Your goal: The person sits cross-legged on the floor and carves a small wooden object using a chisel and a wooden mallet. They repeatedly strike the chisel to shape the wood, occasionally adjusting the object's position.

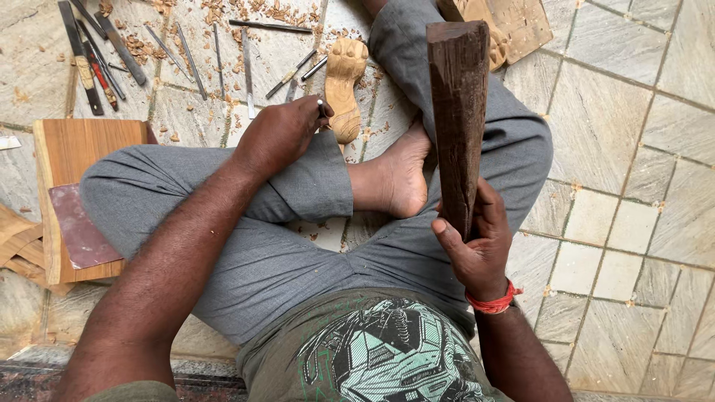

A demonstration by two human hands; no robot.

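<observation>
Left hand (279, 134): closed around a thin metal chisel (322, 108), of which only the top end shows above the fist; the hand rests on the left knee of the grey trousers (246, 260).
Right hand (477, 242): wrapped around the lower end of a dark wooden mallet (456, 112), thumb across the front; the mallet stands upright, raised above the lap.
Carved piece (344, 85): a pale wooden carving with a paw-like top, lying on the floor (611, 134) just beside the left hand and near the bare foot (395, 175).
Wrist: a red thread band (493, 303) circles the right wrist.
Tools: a row of chisels and files (100, 52) lies spread on the floor at the upper left, with wood shavings (268, 11) scattered among them.
Board: a flat wooden board (82, 149) lies at the left, with a reddish sheet of sandpaper (78, 227) on it.
Posture: the person sits cross-legged on the stone floor.
</observation>
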